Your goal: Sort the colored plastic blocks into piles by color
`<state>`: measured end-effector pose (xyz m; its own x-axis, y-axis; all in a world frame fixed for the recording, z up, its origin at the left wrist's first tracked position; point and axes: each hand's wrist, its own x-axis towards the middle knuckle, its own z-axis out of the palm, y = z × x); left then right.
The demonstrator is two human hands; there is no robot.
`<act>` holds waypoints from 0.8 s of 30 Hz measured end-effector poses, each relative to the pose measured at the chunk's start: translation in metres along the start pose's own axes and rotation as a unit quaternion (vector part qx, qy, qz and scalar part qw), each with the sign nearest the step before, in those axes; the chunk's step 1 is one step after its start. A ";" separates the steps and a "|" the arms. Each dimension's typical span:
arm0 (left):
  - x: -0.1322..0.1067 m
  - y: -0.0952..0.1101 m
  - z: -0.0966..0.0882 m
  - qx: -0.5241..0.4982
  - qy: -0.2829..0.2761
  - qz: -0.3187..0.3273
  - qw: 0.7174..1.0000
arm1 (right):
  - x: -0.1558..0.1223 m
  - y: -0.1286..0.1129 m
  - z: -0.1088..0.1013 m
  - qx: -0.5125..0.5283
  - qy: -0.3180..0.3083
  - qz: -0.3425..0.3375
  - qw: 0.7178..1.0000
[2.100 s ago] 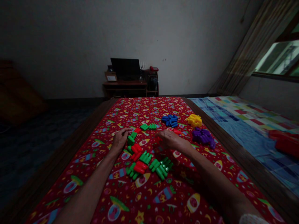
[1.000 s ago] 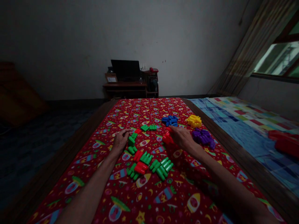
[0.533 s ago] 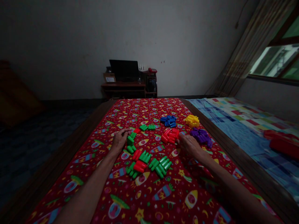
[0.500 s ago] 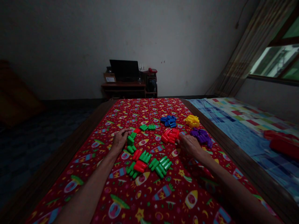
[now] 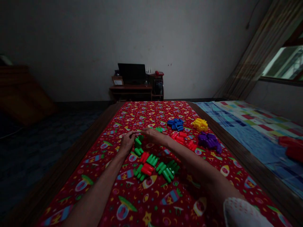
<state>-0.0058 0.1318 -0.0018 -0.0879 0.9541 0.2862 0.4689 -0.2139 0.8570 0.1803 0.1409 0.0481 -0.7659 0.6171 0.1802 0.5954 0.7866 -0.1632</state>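
My left hand (image 5: 127, 140) rests on the cloth at the left end of a curved row of plastic building blocks. Its fingers are bent together beside a green block (image 5: 140, 138); what they pinch, if anything, is too small to tell. Reaching across from the right, my right hand (image 5: 152, 135) covers part of that row, palm down. Its fingers are closed near my left fingertips, and whatever is under them is hidden. Closer to me lie a red block (image 5: 147, 169) among green ones and a cluster of green blocks (image 5: 167, 171). Several red blocks (image 5: 181, 138) lie beyond my right forearm.
Piles of blue blocks (image 5: 175, 124), yellow blocks (image 5: 200, 124) and purple blocks (image 5: 209, 142) sit on the right of the red patterned tablecloth (image 5: 156, 110). A bed (image 5: 236, 126) stands to the right. Against the wall is a desk with a monitor (image 5: 132, 73).
My right hand has left the red blocks and moved left to the curved row, beside my left hand. The red pile is more spread out. The view has shifted slightly left.
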 end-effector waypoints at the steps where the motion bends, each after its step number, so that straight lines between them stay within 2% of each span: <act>1: 0.000 0.000 0.000 -0.001 -0.001 0.003 1.000 | 0.010 0.003 0.007 -0.003 -0.014 -0.020 1.000; 4: 0.000 -0.001 0.000 -0.015 -0.002 -0.001 1.000 | 0.020 0.010 0.020 -0.027 -0.029 -0.010 0.999; 7: -0.001 0.000 0.000 -0.006 0.001 -0.001 1.000 | 0.000 0.008 0.015 -0.035 0.009 0.036 0.999; 12: -0.002 0.000 0.000 0.017 0.003 0.006 1.000 | -0.065 0.002 -0.015 -0.020 0.113 0.059 0.992; 16: 0.000 -0.002 0.001 0.017 0.011 0.009 1.000 | -0.122 0.014 -0.036 -0.034 0.137 0.151 0.978; 19: -0.001 -0.001 0.002 0.007 0.012 0.006 1.000 | -0.151 0.031 -0.040 -0.044 0.142 0.205 0.968; 24: -0.004 0.008 0.001 0.016 0.013 -0.005 1.000 | -0.175 0.049 -0.031 -0.023 0.199 0.143 0.969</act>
<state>-0.0014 0.1269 0.0033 -0.1164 0.9503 0.2887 0.4949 -0.1965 0.8464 0.3514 0.0719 0.0390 -0.4190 0.7613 0.4949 0.7867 0.5766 -0.2208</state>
